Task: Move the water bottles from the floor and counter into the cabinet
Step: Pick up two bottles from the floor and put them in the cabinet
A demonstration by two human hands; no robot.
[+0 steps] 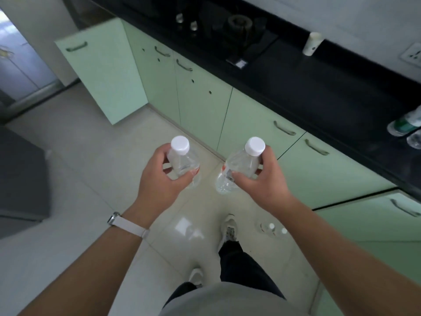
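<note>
Here each hand grips a white-capped bottle [237,169], its label print unreadable.

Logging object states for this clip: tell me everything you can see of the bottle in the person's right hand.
The bottle is clear plastic with a white screw cap, closed, and a label with red print and a barcode on its side. It is held in the air above the floor, cap uppermost and leaning a little. The right hand grips it around the upper body, thumb on the label side. Nothing else touches it. How full it is cannot be told.
</note>
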